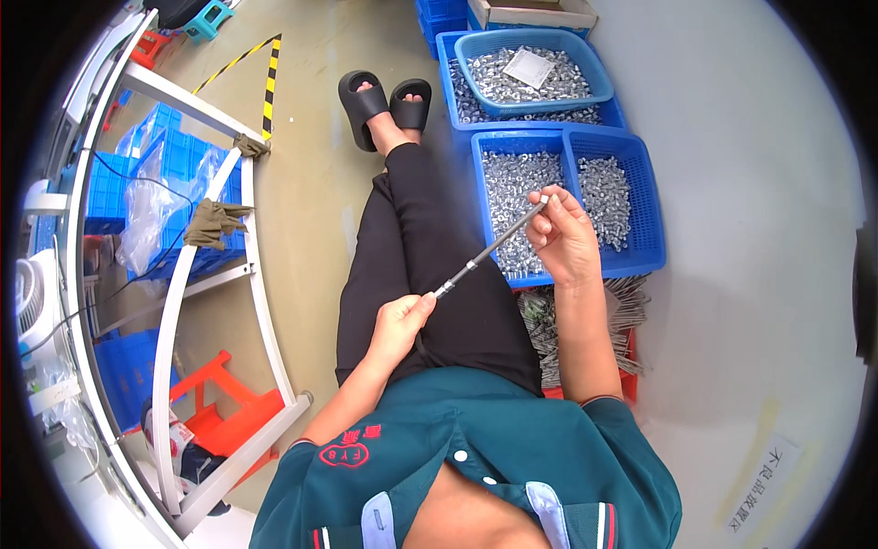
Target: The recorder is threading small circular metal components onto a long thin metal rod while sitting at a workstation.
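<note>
A thin dark metal rod (pixel 505 239) slants across my lap, with lighter collars near its lower end. My left hand (pixel 399 328) is closed around that lower end. At the upper end, my right hand (pixel 571 242) pinches a small silvery metal piece (pixel 544 199) between thumb and fingertips. This piece meets the rod's tip; whether it is threaded on, I cannot tell. Beneath my right hand is a blue basket (pixel 646 259) with two compartments, both full of small silvery metal parts (pixel 604 197).
Beyond it, a lighter blue basin (pixel 599 94) of similar parts sits in another blue basket (pixel 448 80). Many thin metal rods (pixel 626 306) lie under my right forearm. Left are a white metal frame (pixel 262 320), a red stool (pixel 224 412) and blue crates (pixel 174 160). The wall (pixel 732 229) borders the right.
</note>
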Demonstrator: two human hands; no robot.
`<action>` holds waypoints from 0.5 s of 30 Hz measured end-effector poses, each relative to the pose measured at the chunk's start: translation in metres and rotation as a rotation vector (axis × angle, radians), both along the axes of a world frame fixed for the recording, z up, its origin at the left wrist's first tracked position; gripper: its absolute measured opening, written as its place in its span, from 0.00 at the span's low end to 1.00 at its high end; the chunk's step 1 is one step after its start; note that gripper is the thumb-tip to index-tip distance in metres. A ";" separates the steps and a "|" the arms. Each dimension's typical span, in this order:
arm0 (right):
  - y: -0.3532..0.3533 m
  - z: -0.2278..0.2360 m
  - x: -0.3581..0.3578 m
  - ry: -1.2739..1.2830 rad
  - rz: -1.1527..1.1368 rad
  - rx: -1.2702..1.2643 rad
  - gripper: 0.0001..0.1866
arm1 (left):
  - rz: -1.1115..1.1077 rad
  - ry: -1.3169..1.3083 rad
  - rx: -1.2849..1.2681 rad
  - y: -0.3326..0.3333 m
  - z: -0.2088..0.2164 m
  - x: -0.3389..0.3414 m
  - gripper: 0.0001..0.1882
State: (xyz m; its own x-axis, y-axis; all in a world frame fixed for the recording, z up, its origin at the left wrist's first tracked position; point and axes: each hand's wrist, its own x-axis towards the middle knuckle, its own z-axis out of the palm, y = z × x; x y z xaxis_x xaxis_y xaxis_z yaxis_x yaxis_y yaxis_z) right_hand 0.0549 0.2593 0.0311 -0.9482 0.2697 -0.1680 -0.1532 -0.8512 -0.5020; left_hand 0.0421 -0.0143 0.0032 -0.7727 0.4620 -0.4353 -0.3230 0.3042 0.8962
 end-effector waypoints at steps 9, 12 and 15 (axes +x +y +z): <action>0.006 0.029 0.002 -0.155 -0.082 0.480 0.10 | 0.004 0.037 -0.006 -0.002 -0.002 -0.003 0.26; 0.021 0.034 0.007 -0.175 0.065 0.662 0.13 | -0.024 0.068 -0.030 -0.004 -0.002 -0.005 0.26; 0.030 0.043 0.007 -0.141 0.143 0.848 0.09 | -0.046 0.107 -0.045 -0.005 0.001 -0.007 0.27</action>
